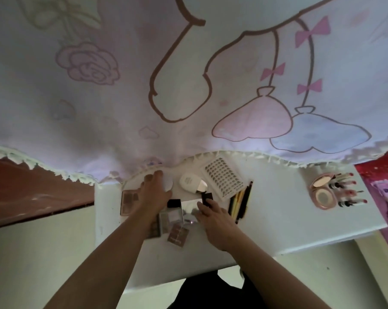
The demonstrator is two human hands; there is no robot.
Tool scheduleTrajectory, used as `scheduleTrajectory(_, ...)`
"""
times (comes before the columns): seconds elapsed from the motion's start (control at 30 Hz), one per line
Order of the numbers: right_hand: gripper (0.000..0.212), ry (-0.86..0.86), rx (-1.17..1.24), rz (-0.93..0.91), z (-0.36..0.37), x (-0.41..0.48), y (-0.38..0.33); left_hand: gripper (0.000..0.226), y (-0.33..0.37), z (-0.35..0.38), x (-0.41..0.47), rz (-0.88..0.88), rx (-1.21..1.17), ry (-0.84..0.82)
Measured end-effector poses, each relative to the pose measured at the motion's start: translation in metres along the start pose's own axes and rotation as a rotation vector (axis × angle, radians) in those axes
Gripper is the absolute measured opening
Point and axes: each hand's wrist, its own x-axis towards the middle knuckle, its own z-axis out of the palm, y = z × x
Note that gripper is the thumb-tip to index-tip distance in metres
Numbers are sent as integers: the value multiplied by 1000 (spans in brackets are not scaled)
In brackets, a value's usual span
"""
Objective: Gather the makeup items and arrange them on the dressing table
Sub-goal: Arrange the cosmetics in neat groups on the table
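Observation:
On the white dressing table point(277, 221) my left hand point(154, 194) lies flat over a round white compact point(168, 183), beside a brown eyeshadow palette point(128, 200). My right hand point(213, 216) reaches to a mirrored open palette point(189, 209), its fingertips on the palette's right edge by a small black piece point(207, 196). Several small palettes point(177, 235) lie below them. A white oval case point(189, 182), a lash tray point(222, 178) and a bunch of pencils point(241, 204) lie behind and to the right. At the far right stand an open pink compact point(322, 192) and a row of lipsticks point(349, 190).
A printed pink-and-white curtain point(188, 74) with a fringed hem hangs over the table's back edge. A red and pink fabric point(382, 186) lies past the table's right end. A brown surface point(32, 192) sits to the left, pale floor point(43, 253) below.

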Motion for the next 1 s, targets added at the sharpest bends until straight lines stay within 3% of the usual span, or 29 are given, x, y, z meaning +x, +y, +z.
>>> scheduleTrajectory(0.23,58,8,21,4,-1,-2,2,75,6,-20,-23,-64,-274,167)
scheduleTrajectory(0.4,47,17,87,15,-5,3,3,80,3,-32,-56,-76,-454,123)
scheduleTrajectory(0.53,32,122,441,64,-8,15,7,97,15,-25,-92,-20,-626,115)
scheduleTrajectory(0.7,26,162,1124,196,-48,-3,13,74,54,-5,-132,67,-646,44)
scheduleTrajectory(0.87,21,42,1217,125,-70,-50,47,70,99,10,-153,158,-764,-23)
scheduleTrajectory(1.0,41,5,1333,58,-74,-85,85,78,137,18,-168,185,-793,-82)
